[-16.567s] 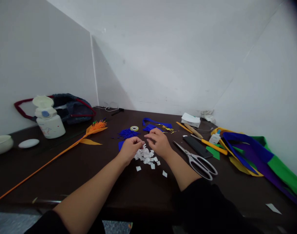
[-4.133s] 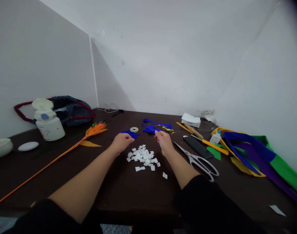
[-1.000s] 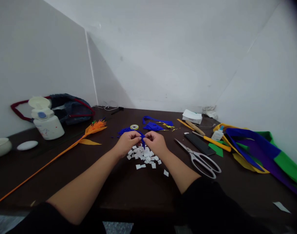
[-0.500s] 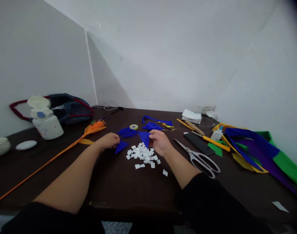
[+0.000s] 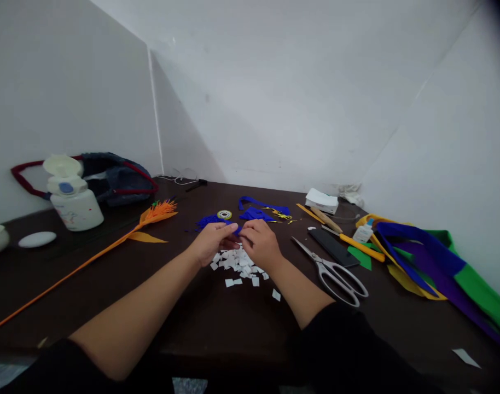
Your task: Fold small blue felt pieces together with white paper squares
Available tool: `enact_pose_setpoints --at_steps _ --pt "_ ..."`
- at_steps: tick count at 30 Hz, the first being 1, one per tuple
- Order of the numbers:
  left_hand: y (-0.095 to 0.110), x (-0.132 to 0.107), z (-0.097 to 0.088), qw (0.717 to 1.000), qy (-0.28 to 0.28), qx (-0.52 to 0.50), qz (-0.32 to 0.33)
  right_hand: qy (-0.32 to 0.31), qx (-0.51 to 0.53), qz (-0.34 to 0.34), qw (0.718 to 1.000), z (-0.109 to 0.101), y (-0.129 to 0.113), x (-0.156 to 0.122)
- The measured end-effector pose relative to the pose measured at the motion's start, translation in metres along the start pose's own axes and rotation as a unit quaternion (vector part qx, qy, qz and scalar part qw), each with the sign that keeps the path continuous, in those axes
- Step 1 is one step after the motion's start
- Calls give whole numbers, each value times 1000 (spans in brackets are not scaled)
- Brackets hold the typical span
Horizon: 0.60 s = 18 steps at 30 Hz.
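My left hand [image 5: 213, 242] and my right hand [image 5: 261, 244] meet over a heap of small white squares [image 5: 239, 264]. Fingertips of both are closed on a blue triangular piece [image 5: 237, 231], of which only a little shows between them. Whether one layer or two is held, I cannot tell. Just behind my left hand lie a pile of blue shreds [image 5: 207, 220] and a small round spool [image 5: 224, 214]. Further back are blue scraps [image 5: 256, 213] with yellow bits [image 5: 282, 214] on them.
Scissors [image 5: 330, 272], a black phone-like slab [image 5: 332, 246], a yellow-handled knife [image 5: 361, 246] and a glue bottle [image 5: 363, 232] lie right. Coloured strips [image 5: 447, 262] fill the far right. An orange paper flower [image 5: 157, 213] and a white bottle [image 5: 77, 208] are left.
My left hand has moved right and my right hand has turned inward, so they now meet. The two blue triangles seen apart before are mostly hidden by my fingers.
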State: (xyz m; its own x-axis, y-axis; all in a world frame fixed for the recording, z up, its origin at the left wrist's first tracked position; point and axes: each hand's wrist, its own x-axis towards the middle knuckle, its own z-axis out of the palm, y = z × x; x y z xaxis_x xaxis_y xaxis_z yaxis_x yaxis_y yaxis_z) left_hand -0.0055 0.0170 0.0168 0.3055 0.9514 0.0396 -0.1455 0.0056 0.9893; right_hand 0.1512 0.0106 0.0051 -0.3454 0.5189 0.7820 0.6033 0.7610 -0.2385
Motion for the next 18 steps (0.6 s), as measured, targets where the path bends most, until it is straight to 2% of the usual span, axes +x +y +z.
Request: enact_pose_setpoints --at_steps 3,6,9,11,12,15,18 --pt "-3 4 -2 999 30 -15 21 -2 30 3 1000 1 1 0" --pt "-5 7 -6 999 47 0 23 34 155 104 982 2 4 1" --pt "-6 7 -7 999 40 20 29 55 316 250 913 6 7 3" --pt "-6 6 -6 998 35 40 30 39 396 300 867 8 9 4" --pt "-6 5 -5 998 33 51 28 32 417 309 854 10 9 4" --pt "-8 7 -5 996 39 77 23 39 413 307 857 14 15 5" --pt "-10 12 -10 993 83 78 29 33 322 299 898 17 31 3"
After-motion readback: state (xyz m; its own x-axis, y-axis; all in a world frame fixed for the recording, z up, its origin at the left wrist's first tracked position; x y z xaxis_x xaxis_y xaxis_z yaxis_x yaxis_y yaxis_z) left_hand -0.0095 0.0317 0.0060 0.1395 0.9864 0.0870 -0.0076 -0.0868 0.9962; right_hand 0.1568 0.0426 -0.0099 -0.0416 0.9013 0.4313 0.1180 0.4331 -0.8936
